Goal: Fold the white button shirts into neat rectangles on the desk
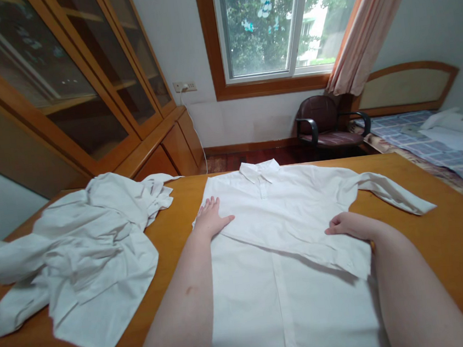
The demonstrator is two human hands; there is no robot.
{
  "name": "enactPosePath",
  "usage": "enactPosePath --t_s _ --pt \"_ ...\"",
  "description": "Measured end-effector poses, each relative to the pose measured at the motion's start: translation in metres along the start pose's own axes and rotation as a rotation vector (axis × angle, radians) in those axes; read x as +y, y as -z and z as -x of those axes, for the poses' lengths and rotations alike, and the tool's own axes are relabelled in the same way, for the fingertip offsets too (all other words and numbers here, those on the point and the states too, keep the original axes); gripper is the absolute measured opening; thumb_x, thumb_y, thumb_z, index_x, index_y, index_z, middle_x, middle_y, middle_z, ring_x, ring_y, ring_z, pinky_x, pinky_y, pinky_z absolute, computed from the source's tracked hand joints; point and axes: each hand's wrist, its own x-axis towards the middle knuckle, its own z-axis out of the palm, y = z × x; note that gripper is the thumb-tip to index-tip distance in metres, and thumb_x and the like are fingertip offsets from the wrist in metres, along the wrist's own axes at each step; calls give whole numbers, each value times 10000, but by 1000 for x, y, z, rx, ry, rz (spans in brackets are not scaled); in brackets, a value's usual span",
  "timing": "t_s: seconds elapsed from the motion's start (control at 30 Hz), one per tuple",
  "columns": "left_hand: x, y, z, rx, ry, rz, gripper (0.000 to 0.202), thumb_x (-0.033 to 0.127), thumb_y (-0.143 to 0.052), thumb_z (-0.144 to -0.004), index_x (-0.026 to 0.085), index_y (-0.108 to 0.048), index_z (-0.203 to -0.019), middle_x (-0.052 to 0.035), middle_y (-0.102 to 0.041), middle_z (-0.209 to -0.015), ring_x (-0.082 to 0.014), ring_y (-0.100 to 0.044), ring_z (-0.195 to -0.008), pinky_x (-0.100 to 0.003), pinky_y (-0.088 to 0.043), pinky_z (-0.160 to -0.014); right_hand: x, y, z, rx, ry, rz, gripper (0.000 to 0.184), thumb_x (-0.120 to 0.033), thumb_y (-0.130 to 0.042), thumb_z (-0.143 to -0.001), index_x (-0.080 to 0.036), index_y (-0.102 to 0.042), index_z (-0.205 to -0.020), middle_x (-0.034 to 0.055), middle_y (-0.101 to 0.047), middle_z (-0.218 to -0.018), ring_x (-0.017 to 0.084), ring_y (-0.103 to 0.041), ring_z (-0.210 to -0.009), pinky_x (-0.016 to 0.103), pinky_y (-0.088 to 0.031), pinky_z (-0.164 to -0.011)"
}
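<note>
A white collared shirt point(285, 212) lies spread flat on the wooden table point(449, 239), collar towards the window. One sleeve is folded across its front; the other sleeve point(394, 192) stretches out to the right. My left hand point(211, 215) rests flat on the shirt's left shoulder edge, fingers spread, holding nothing. My right hand point(346, 224) lies on the shirt's right side at the edge of the folded sleeve, its fingers curled so I cannot see whether they pinch the cloth.
A crumpled heap of white garments point(83, 255) covers the table's left part. Behind stand a glass-door wooden cabinet point(82, 90), a dark armchair point(325, 122) under the window, and a bed point(439, 146) with a checked cover at right.
</note>
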Motion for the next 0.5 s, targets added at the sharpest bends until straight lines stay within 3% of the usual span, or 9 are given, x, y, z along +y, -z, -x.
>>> enactPosePath --t_s 0.2,0.3,0.43,0.5 --pt "-2 -2 0 -21 -10 -7 976 720 -471 -716 150 -210 -1463 -135 -88 -1543 -282 -64 -1418 -417 -112 -1129 -4 -1 3 -6 -39 42 300 -490 -657 -647 -191 -637 -659 32 -658 -695 209 -585 -711 283 -405 -629" --pt "2 -3 2 34 9 -2 808 637 -383 -825 143 -256 -1451 -127 -132 -1538 -265 -91 -1417 -421 -123 -1131 0 -2 1 42 -61 43 292 -478 -671 -642 -191 -643 -691 43 -674 -725 213 -599 -713 283 -411 -619" --pt "11 0 2 153 17 69 473 327 -268 -937 182 -463 -1343 -81 -370 -1464 -219 -251 -1382 -399 -188 -1123 -1 1 -2 383 -125 4 332 -479 -565 -751 -184 -642 -881 73 -686 -821 211 -610 -717 290 -416 -609" --pt "14 1 2 165 -41 100 433 240 -296 -921 202 -522 -1289 -56 -461 -1406 -183 -331 -1345 -351 -203 -1123 -11 1 0 525 -32 -8 332 -455 -522 -792 -197 -634 -967 70 -683 -910 206 -609 -779 288 -426 -654"
